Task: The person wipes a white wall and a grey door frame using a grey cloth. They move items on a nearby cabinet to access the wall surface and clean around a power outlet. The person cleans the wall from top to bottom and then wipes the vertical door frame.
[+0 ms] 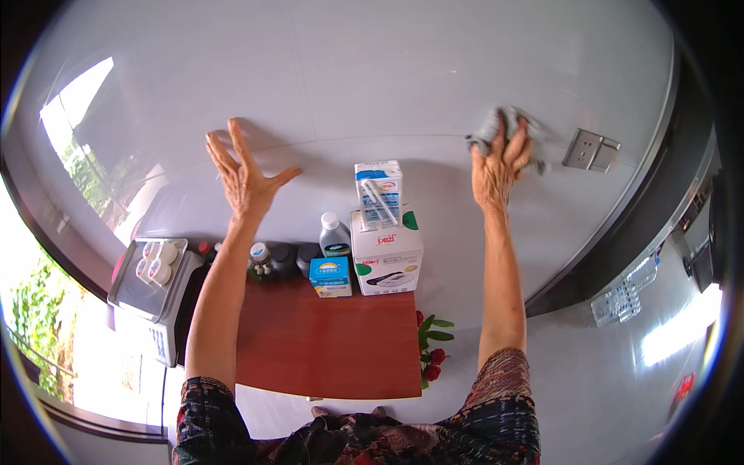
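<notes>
My left hand [246, 184] rests against the glossy pale wall [372, 85], its fingers stretched out and spread, holding nothing. Further right, my right hand [500, 167] presses a crumpled grey cloth [490, 132] to the same wall, fingers bent over it. The cloth looks slightly smeared by motion. Just to its right sits a metal wall socket plate [590, 150]. Between my arms, a small white and blue carton [380, 177] stands on a larger white box [389, 260] with a green corner.
The red-brown tabletop [325, 341] also bears a small blue box [331, 277], a white-capped grey bottle [334, 232], several dark bottles and a grey-lidded appliance [147, 279]. Red flowers [436, 356] stand beside its right edge. Clear plastic bottles [620, 302] lie at far right; a bright window is left.
</notes>
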### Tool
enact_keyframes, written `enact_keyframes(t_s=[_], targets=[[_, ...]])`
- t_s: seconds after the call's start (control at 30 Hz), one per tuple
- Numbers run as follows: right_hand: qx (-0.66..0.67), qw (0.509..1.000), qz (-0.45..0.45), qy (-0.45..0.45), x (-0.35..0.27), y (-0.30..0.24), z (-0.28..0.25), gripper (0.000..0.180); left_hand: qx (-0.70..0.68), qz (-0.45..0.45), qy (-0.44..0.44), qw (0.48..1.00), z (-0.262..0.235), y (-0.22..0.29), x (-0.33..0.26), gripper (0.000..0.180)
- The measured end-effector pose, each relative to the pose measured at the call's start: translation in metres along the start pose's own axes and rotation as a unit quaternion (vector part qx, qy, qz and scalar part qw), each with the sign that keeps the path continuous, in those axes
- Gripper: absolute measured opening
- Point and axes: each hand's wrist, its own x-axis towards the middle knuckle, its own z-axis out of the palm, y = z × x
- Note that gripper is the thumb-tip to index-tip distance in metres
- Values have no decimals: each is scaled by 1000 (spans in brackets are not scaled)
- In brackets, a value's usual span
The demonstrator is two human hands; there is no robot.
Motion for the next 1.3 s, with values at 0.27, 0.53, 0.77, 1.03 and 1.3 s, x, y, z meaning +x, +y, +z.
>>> enact_keyframes(t_s=[0.27, 0.53, 0.77, 1.03, 1.3], targets=[[35, 992, 119, 23, -104, 88, 43, 66, -186, -50, -115, 975, 9, 77, -62, 76], [298, 910, 281, -62, -135, 84, 11, 46, -304, -118, -230, 917, 34, 110, -68, 65], [367, 922, 15, -122, -60, -45, -58, 47, -437, -162, -239, 852, 32, 111, -61, 52], [131, 940, -271, -158, -52, -130, -138, 52, -281, 22, -138, 949, -11, 119, -74, 52], [374, 894, 85, -230, -48, -56, -134, 44, -400, -3, -146, 905, -79, 120, -85, 56]])
